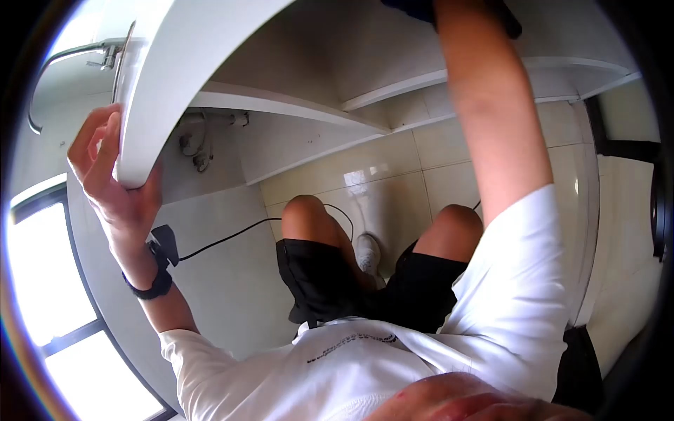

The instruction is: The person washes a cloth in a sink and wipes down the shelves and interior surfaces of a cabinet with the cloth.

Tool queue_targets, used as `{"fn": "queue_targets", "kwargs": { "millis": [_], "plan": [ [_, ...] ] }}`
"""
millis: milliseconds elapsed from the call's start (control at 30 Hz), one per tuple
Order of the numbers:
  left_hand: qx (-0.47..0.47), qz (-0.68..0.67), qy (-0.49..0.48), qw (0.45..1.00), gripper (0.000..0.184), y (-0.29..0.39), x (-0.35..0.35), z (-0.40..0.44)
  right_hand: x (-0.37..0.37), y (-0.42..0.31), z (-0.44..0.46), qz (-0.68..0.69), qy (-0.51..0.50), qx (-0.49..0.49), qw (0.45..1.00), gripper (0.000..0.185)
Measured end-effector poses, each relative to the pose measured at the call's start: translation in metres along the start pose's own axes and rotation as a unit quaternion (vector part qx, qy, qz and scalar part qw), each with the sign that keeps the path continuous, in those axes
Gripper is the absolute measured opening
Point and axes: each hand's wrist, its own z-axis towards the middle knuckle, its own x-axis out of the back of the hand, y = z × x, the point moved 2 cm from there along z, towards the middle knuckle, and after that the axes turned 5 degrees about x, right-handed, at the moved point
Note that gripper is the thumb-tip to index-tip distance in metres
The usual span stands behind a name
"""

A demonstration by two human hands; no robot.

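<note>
Pinched between the left hand's (126,207) thumb and fingers, a white counter (175,70) lies around 10 o'clock, its long axis running 7 to 1, near end pointing to 7. The right hand is out of view, its grip untellable; that forearm (498,119) blocks part of a shelf board (393,91) at 1 o'clock. A tap (109,55) sits at 10.

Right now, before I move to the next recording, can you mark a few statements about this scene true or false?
1. The left hand grips the edge of the white counter. True.
2. The shorts are white. False: they are black.
3. A black band is around the left wrist. True.
4. The right hand rests on a knee. False: the right forearm extends up to the picture's top edge, away from both knees.
5. A shoe shows on the tiled floor. True.
</note>
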Motion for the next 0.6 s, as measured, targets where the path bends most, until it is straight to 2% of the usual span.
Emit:
{"fn": "queue_targets", "kwargs": {
  "millis": [133,233,300,333,367,467,500,533,567,600],
  "plan": [
    [-0.001,0.025,-0.009,1.000,0.071,-0.002,0.008,0.002,0.011,-0.075,0.005,0.058,-0.104,0.133,0.984,0.047],
    [-0.024,-0.057,0.028,0.998,0.071,-0.010,0.006,-0.005,0.025,-0.117,-0.009,0.095,-0.201,0.221,0.950,0.049],
    [-0.005,-0.014,0.015,1.000,0.071,-0.011,0.008,-0.007,0.033,-0.135,-0.022,0.104,-0.255,0.262,0.925,0.050],
    [-0.034,-0.023,0.032,0.999,0.070,-0.010,0.008,-0.007,0.036,-0.142,-0.032,0.113,-0.282,0.276,0.912,0.050],
    [-0.065,-0.032,0.044,0.996,0.070,-0.010,0.009,-0.009,0.037,-0.145,-0.040,0.111,-0.310,0.290,0.899,0.051],
    [-0.076,0.008,0.019,0.997,0.072,-0.016,0.016,-0.003,0.045,-0.149,-0.075,0.117,-0.353,0.299,0.879,0.052],
    [-0.080,0.022,0.005,0.997,0.073,-0.015,0.015,-0.001,0.047,-0.144,-0.091,0.168,-0.362,0.279,0.873,0.047],
    [-0.085,-0.036,0.014,0.996,0.075,-0.015,0.010,-0.002,0.047,-0.140,-0.112,0.223,-0.378,0.252,0.862,0.042],
    [-0.030,-0.018,-0.020,0.999,0.077,-0.016,0.007,-0.006,0.046,-0.132,-0.120,0.226,-0.393,0.248,0.856,0.042],
    [-0.033,-0.014,-0.021,0.999,0.074,-0.021,0.004,-0.009,0.040,-0.118,-0.103,0.214,-0.347,0.251,0.878,0.040]
  ]
}}
